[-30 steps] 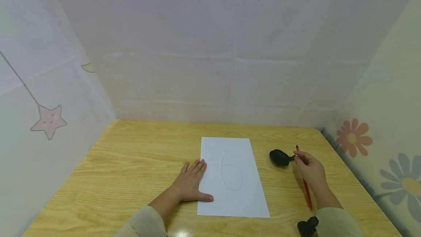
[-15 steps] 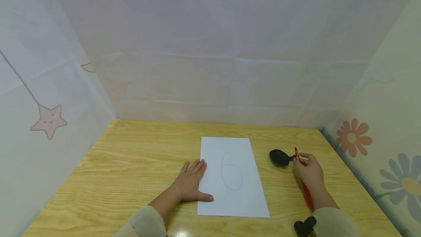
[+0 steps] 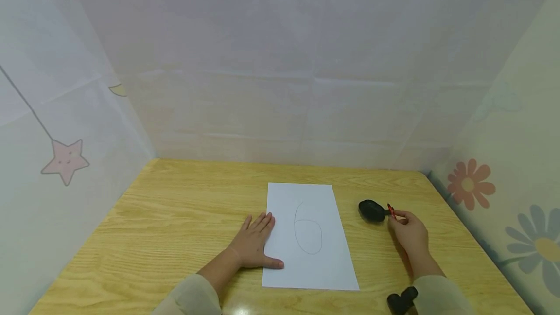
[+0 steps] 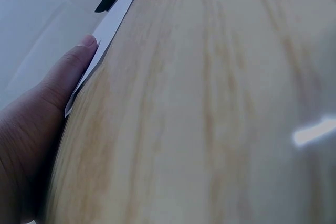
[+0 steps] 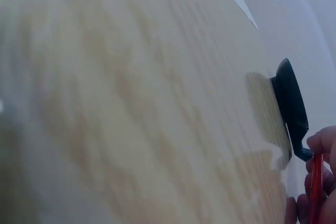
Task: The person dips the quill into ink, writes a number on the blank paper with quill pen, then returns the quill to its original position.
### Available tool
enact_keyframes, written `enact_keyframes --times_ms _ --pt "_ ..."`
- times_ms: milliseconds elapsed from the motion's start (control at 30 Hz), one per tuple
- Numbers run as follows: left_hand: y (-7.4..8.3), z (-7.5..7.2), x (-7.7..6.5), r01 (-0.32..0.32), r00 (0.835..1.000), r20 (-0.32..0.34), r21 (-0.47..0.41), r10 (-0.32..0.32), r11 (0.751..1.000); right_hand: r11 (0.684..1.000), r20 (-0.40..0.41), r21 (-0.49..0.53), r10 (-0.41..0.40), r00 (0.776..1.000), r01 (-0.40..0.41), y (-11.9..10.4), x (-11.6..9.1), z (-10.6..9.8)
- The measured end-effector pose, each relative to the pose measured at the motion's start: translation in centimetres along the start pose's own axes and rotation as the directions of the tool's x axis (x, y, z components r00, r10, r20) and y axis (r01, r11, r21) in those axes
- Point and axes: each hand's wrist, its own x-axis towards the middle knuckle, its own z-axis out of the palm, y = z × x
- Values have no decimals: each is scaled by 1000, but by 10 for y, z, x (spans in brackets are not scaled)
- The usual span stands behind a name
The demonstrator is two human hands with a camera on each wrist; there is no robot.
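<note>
My left hand [image 3: 253, 243] lies flat with its fingers spread over the left edge of a white sheet of paper [image 3: 337, 266]. A large thin-lined 6 is drawn on the sheet. On the right, my right hand [image 3: 411, 235] pinches a slim red pencil [image 3: 392, 211] with a dark tip; the hand hides most of its length. Just left of those fingertips is a black spoon-like thing [image 3: 372, 211], its narrow handle reaching the fingers. In the right wrist view the handle of this black thing [image 5: 291, 98] meets the fingertips beside the red pencil [image 5: 316, 190]; whether they grip it I cannot tell.
A light wood tabletop [image 3: 183, 208] carries everything. Pale sheets with printed stars and flowers form walls at the back [image 3: 280, 86] and both sides. A black wrist device [image 3: 401, 301] sits at my right sleeve.
My right hand has shifted slightly left and down. The pencil has swung and slid back in the fingers, so only its tip end shows now. My left hand, the paper and the black thing stay put.
</note>
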Motion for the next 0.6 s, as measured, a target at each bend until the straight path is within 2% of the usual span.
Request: enact_keyframes --times_ms 233,600 --pt "-1 1 0 -3 1000 4 0 3 1000 998 9 -13 58 998 -58 -1 0 3" --pt "-1 0 0 -7 1000 0 -11 7 1000 998 25 -41 48 999 -47 2 2 5"
